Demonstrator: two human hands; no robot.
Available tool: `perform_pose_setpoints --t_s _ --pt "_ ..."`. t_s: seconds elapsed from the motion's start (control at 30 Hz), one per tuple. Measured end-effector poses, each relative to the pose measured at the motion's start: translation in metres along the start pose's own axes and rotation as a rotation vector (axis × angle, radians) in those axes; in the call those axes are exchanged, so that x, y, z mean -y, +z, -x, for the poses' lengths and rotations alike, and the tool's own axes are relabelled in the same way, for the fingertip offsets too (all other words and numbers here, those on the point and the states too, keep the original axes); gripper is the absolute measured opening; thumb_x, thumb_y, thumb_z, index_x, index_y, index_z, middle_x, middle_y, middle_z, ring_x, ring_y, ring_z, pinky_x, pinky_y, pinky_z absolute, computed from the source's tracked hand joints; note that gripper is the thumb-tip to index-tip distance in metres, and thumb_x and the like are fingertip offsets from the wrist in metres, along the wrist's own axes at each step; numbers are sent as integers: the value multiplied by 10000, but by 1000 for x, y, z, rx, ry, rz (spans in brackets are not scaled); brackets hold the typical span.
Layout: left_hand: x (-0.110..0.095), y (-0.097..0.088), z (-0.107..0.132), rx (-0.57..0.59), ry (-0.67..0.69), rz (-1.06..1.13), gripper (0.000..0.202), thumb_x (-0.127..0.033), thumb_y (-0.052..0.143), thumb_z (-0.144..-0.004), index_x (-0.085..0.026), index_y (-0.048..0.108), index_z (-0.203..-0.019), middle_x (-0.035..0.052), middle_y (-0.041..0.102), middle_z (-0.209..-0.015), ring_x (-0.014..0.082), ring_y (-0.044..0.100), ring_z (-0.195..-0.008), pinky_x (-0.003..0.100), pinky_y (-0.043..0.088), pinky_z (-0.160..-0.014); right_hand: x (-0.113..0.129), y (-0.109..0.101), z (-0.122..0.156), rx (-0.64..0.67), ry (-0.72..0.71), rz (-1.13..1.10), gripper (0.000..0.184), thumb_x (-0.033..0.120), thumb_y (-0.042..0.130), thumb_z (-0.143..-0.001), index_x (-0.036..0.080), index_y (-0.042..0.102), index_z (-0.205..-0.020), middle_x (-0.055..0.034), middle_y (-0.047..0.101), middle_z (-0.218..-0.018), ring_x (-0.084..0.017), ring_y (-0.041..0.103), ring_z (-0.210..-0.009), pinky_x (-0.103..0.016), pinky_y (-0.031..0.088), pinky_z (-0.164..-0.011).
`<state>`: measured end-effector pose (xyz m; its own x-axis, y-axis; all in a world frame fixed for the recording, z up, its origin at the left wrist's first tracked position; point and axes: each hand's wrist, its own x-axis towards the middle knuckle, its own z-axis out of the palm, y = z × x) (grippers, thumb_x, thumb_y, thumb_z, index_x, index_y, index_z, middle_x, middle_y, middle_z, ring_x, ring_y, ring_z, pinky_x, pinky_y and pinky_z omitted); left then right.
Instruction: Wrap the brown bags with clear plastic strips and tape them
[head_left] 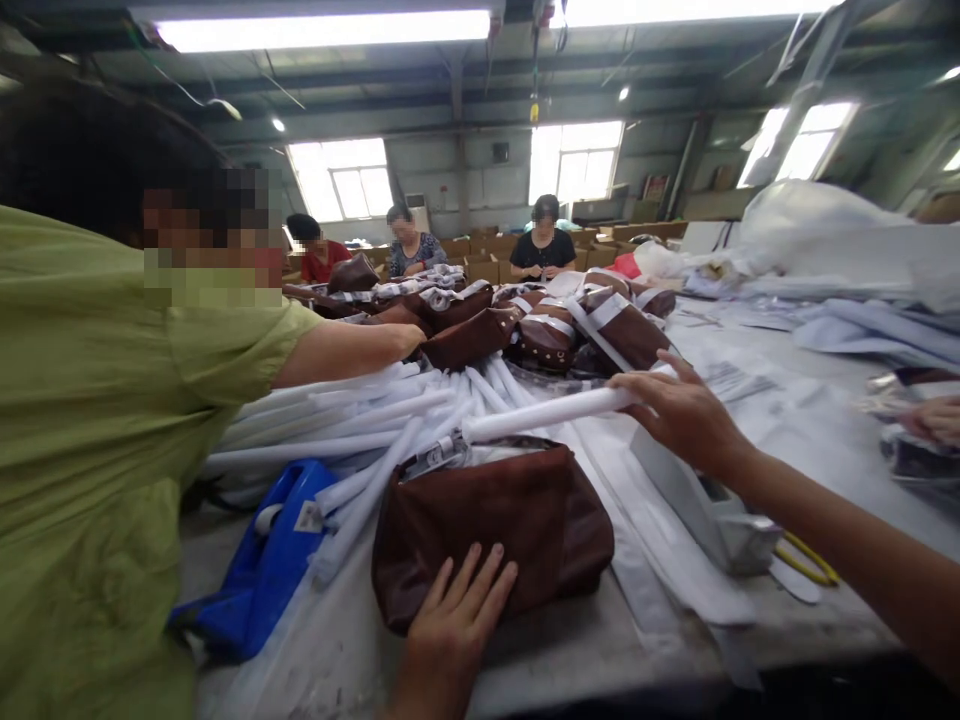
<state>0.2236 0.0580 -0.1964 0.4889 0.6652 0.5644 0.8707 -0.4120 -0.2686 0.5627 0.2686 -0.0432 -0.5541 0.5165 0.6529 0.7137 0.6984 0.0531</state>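
Note:
A dark brown leather-look handbag stands on the table in front of me, its zipped opening facing up. My left hand lies against the bag's near side with the fingers spread. My right hand is closed around the far end of a white wrapped tube, which slants above the bag's opening. The tube's near end is by the zip; whether it is fixed to the bag I cannot tell. Behind the bag lies a pile of similar white tubes.
A blue tape dispenser stands left of the bag. A grey device and yellow-handled scissors lie right. More brown bags are heaped behind. A co-worker in green reaches in from the left; several people sit farther back.

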Motion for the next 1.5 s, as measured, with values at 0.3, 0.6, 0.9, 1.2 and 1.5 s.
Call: perform_pose_setpoints --t_s 0.3,0.6,0.9,1.2,1.5 --pt "31 -46 -32 456 56 391 722 -101 553 -813 -278 414 -1500 1 458 -1542 203 482 -1387 332 483 -1075 149 -49 137 271 10 -224 243 231 580 -951 304 695 -1151 -34 733 -1128 -211 647 -918 -367 485 -866" --pt "28 -66 -48 567 56 357 728 -526 663 -856 -251 429 -1487 47 455 -1540 262 500 -1370 386 521 -1026 231 52 154 190 328 -107 304 116 479 -897 204 690 -1097 -76 720 -1103 -168 645 -663 -281 423 -574" --pt "12 -43 -23 373 35 265 695 -80 560 -849 -231 394 -1507 54 454 -1540 239 484 -1385 386 489 -1082 236 83 160 111 434 -604 341 179 507 -929 284 717 -1176 -89 693 -1213 -236 676 -946 -330 522 -840" --pt "-1 -35 -13 346 -30 213 754 -6 450 -852 -300 338 -1538 11 376 -1583 273 437 -1417 457 472 -1103 177 54 176 110 226 -163 307 157 508 -979 214 695 -1215 -104 706 -1228 -277 621 -1107 -424 430 -953" --pt "-12 -23 -9 335 -58 154 665 -55 419 -947 -334 317 -1542 37 317 -1615 308 363 -1457 513 429 -1128 161 51 164 31 -38 10 228 117 523 -975 235 716 -952 -14 750 -920 -184 603 -809 -356 421 -825"
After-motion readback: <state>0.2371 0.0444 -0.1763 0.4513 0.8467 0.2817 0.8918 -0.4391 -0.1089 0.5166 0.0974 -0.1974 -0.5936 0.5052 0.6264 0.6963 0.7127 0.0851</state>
